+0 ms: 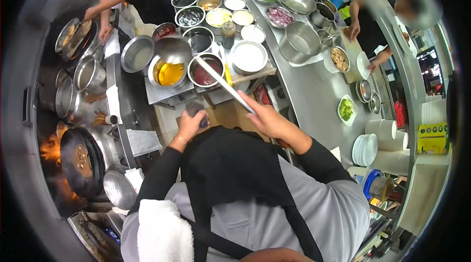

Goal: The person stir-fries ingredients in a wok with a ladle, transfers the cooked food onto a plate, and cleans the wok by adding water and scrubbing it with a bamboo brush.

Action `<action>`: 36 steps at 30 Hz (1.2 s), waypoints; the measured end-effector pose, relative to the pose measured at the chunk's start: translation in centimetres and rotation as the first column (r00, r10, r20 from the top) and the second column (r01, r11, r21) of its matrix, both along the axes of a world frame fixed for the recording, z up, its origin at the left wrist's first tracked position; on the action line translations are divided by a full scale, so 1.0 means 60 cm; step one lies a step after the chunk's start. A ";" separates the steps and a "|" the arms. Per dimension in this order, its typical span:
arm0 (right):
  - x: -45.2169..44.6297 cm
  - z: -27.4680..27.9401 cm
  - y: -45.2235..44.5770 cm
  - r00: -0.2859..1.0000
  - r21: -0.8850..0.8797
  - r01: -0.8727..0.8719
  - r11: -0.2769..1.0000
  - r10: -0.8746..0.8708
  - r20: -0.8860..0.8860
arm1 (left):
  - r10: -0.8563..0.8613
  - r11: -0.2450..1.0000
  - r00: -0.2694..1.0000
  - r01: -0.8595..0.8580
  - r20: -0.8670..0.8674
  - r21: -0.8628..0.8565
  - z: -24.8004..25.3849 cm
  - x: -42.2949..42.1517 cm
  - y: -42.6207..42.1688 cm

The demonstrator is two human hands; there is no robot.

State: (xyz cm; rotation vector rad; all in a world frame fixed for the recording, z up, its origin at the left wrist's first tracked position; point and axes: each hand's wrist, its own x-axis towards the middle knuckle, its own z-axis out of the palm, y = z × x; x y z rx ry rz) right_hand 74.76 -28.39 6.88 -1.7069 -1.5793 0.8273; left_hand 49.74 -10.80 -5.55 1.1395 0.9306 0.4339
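My right hand (267, 119) is closed round the long metal handle of a ladle (216, 74). The ladle's wide bowl (171, 50) reaches over a pot of yellow oil (170, 74). Just right of that pot stands a pot of dark red sauce (205, 72), with the handle passing above its rim. My left hand (190, 125) is held low in front of my apron, its fingers wrapped round a dark grey, cloth-like bundle (197, 111). A steel bowl of cloudy liquid (138, 54) sits left of the oil pot.
At left, a black wok (81, 161) with a little brown food sits over flames (50, 148). A perforated strainer (119, 190) lies near it. On the right counter (314, 110) are a dish of green vegetables (346, 110) and stacked plates (365, 150). Two people work nearby.
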 end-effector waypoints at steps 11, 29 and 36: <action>0.147 -0.092 -0.159 0.841 -0.033 0.468 0.883 -0.433 0.325 | -0.168 0.980 0.986 0.168 -0.009 0.107 0.022 0.342 -0.009; 0.123 -0.124 -0.191 0.872 -0.162 0.475 0.865 -0.487 -0.043 | -0.179 0.983 0.983 0.180 0.032 -0.043 -0.012 0.375 0.005; 0.130 -0.170 -0.197 0.912 0.079 0.410 0.908 -0.411 -0.011 | -0.156 0.985 0.987 0.158 0.035 -0.065 -0.011 0.373 -0.002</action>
